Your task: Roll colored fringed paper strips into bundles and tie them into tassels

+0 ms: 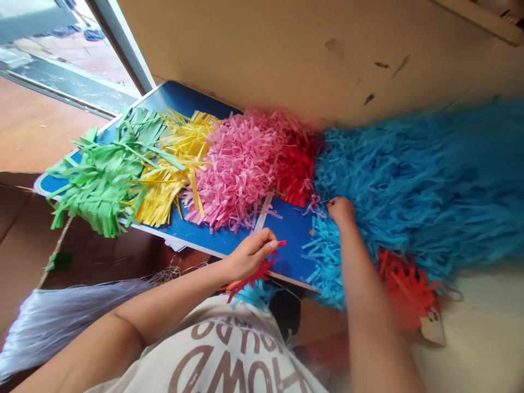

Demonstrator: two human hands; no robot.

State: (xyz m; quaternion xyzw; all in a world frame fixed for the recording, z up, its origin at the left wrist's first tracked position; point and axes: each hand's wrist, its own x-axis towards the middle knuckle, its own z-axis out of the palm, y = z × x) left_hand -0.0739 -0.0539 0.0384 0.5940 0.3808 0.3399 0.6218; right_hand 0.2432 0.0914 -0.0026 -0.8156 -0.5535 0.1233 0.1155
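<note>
My left hand [254, 252] is closed in a pinch on a red fringed paper strip [262, 272]. A short red end pokes out past the fingertips, and the fringe hangs below the hand over my lap. My right hand [342, 210] is closed, its fingertips at the near left edge of a large pile of blue paper fringe [368, 180]; what it pinches I cannot make out. Just left of it are thin pink shreds. Red fringe [298, 169] lies between the blue pile and a heap of pink fringe [241, 164].
Yellow fringe [164, 191] and green fringe [98, 185] lie along the left of the blue table [290, 240]. Orange-red fringe [409, 286] hangs at the right. White strands [73, 316] hang lower left. A wall [262, 49] stands behind the table.
</note>
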